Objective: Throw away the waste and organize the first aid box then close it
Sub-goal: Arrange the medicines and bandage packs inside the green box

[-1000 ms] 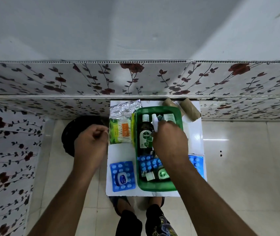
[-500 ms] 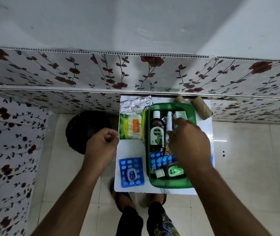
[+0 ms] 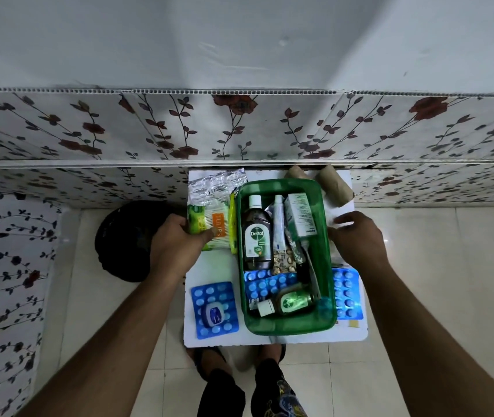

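1. while my left hand (image 3: 179, 245) has its fingers closed round the near end of the cotton bud pack (image 3: 209, 227), my right hand (image 3: 357, 239) is just sitting beside the green first aid box (image 3: 285, 325) with fingers loosely open, gripping nothing i can see.
2. box is in the middle of the little white table (image 3: 218, 266), lid off. i can't spot a lid for sure anywhere.
3. inside it: dettol bottle (image 3: 256, 233) lying flat, a white tube (image 3: 279, 224), a small carton (image 3: 301, 215), a blue pill strip (image 3: 267, 284) and a small green bottle (image 3: 288, 302) at the near end. pretty packed already.
4. outside: a foil packet (image 3: 212, 185) behind the bud pack, a blue blister sheet (image 3: 206, 296) with a little tub (image 3: 214, 314) sitting on it, another blue blister sheet (image 3: 346, 293) half under the box's right side, two brown rolls (image 3: 334, 188) at the back.
5. black bin (image 3: 125, 239) is on the floor just left of the table.
6. what could go sideways imo: i'm holding the bud pack by one end only, so it could flop and knock the foil packet off the edge. stuffing more on top of the heap could stop the box closing. tugging that trapped sheet out might drag the box toward the table's edge.
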Tool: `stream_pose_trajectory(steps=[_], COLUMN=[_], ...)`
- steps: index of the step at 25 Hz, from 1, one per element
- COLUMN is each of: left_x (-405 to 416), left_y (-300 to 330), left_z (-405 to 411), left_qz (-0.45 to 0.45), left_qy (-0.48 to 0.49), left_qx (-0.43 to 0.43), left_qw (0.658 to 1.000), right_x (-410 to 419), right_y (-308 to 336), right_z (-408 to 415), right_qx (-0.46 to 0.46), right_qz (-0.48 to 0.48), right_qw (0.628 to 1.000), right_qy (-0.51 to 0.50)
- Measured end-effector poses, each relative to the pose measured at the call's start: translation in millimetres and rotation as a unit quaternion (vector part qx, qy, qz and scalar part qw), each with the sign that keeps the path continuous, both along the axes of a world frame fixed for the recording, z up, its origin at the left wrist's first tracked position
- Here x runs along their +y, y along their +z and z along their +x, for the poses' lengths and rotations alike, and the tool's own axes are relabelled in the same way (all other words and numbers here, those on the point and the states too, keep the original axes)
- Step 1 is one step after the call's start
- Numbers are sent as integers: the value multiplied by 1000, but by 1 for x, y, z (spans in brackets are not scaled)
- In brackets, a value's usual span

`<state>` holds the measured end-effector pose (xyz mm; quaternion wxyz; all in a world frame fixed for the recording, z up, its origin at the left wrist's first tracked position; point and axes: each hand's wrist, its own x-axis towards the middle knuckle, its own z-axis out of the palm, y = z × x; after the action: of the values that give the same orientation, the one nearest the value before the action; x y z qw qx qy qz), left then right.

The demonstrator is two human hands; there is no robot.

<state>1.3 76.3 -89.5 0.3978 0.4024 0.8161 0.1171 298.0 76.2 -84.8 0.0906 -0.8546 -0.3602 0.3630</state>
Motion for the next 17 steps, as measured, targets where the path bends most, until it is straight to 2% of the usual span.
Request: stream_pose_trajectory(steps=[5,8,10,13,17], left_x=[-7,-18,-20,-11,11], left_y=[15,53,88,122,106], left_z=[-2,-12,-10,25,77], left_qz=[0,58,116,144,132], left_qy=[39,97,110,1,-199], left_qx=[-24,-40,-87,-116,30], left_qw=[999,993,983,983,971], right_x=[3,-1,-7,-14,-20], right_y=[-5,0,8,22,40], right_z=[5,15,19,19,19], right_qx=[71,88,80,92,134], right_qz=[8,32,67,106,129], right_qw=[997,995,993,986,976], right_qy=[-18,-45,-60,-87,-113])
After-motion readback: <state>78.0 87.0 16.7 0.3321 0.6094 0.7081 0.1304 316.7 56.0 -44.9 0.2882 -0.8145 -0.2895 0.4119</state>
